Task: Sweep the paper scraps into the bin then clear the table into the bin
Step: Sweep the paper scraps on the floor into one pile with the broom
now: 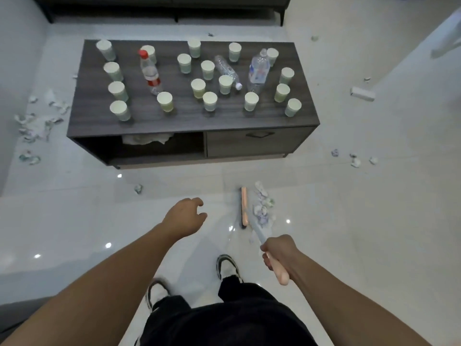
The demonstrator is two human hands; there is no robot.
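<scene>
Your right hand [277, 253] grips the pink-handled broom [244, 208], its head just beside a small heap of crumpled paper scraps [263, 208]; your left hand [185, 217] hangs loosely curled, holding nothing. No bin shows, so a hard stroke risks scattering the heap across the glossy white floor [349, 221]

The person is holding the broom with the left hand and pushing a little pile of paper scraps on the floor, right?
Not quite. The head view shows the right hand gripping the broom handle, not the left. The left hand hangs free with loosely curled fingers, holding nothing. The rest is right: the broom head sits beside a small pile of paper scraps on the floor.
</scene>
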